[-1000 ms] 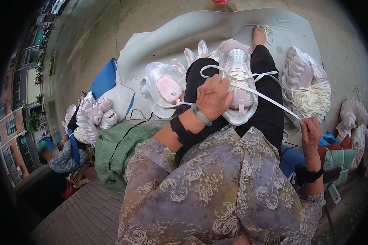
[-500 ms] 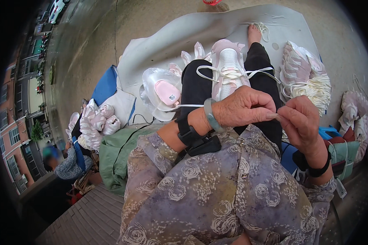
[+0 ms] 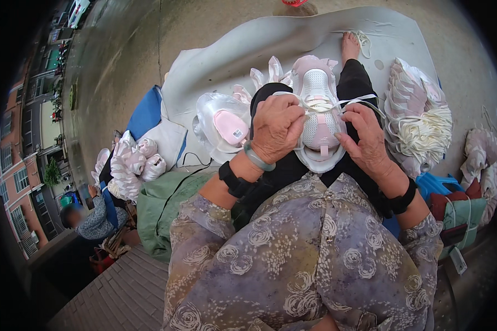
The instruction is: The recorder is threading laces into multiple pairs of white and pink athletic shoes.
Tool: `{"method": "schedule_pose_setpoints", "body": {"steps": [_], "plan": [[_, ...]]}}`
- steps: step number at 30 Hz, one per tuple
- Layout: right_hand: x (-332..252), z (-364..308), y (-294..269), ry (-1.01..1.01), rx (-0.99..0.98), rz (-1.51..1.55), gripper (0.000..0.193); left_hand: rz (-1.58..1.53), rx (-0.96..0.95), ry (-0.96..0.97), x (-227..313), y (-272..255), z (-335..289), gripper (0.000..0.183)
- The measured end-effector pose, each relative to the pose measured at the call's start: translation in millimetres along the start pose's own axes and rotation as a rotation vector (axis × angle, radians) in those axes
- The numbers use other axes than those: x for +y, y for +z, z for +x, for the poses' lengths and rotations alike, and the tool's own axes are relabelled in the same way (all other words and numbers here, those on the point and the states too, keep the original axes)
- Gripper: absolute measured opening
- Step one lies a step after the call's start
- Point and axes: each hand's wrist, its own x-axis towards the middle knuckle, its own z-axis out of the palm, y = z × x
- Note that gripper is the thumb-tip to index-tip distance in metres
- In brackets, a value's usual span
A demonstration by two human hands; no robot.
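A pink and white sneaker [image 3: 317, 83] stands between my thighs, its white lace [image 3: 359, 100] threaded and trailing right. My left hand [image 3: 279, 127] is closed at the left side of the lacing, its fingers bent around a shoelace strand. At the right side, my right hand [image 3: 365, 138] has its thumb and fingers apart, fingertips touching or close to the lace; whether a strand lies between the bent fingers is hard to see. Left of my knee lies a clear plastic bag [image 3: 209, 135] around a pink insole-like piece [image 3: 228, 126] with a small label.
Bundled pink and white shoe uppers [image 3: 406, 91] with a heap of white laces [image 3: 424, 132] lie to the right. More uppers [image 3: 130, 165] are piled left beside a green cloth [image 3: 163, 209]. A pale sheet [image 3: 215, 69] covers the ground. Another person [image 3: 96, 220] sits far left.
Both hands have parted and moved forward from near my lap to the shoe, one on each side of its lacing. The shoe's heel end now shows between them.
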Motion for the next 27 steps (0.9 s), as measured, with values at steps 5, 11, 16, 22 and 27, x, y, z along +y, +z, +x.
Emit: {"method": "schedule_pose_setpoints", "body": {"steps": [5, 11, 16, 22, 27], "plan": [[-1, 7, 14, -0.029, -0.01, -0.068, 0.042, 0.329, -0.022, 0.185, 2, 31, -9, 0.008], [4, 3, 20, 0.067, -0.052, -0.056, 0.041, 0.372, -0.033, 0.123, 3, 36, -14, 0.008], [1, 6, 20, 0.099, 0.005, -0.027, 0.036, 0.419, -0.049, 0.187, 1, 34, -14, 0.008], [-1, 6, 19, -0.005, 0.034, -0.184, 0.037, 0.415, -0.075, 0.195, -2, 38, -14, 0.009], [1, 9, 22, 0.025, 0.063, -0.1, 0.034, 0.188, -0.128, 0.042, -6, 38, -14, 0.012]]}}
